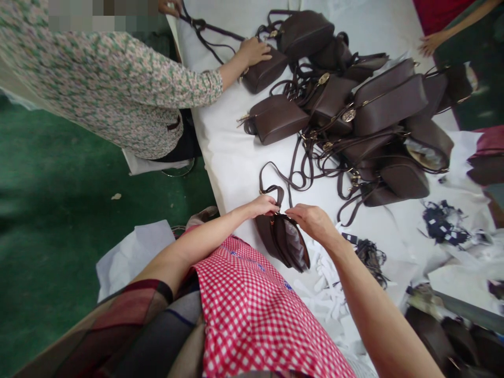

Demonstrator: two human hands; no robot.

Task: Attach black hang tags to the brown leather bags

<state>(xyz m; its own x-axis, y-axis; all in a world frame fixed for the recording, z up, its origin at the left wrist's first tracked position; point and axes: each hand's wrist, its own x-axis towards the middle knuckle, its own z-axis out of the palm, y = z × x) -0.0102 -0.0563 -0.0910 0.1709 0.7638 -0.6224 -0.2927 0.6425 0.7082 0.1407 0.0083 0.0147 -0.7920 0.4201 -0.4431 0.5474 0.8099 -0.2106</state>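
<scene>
A small dark brown handbag [275,242] stands at the table's near edge, against the checked apron. Its top is unzipped, and pale stuffing [294,244] shows inside. My left hand [263,206] is closed in a pinch at the bag's upper end, beside the strap loop [277,193]. From the other side my right hand [313,219] pinches near the same end, where a thin strap [290,195] meets the bag. The fingertips almost touch each other, and the small part between them is too fine to make out.
A pile of brown handbags [331,102] with tangled straps covers the white table [224,173] ahead. Two co-workers are nearby; one's hand [254,51] rests on a bag. Black tags [444,223], dark cords [370,254] and white strips [328,278] lie to the right.
</scene>
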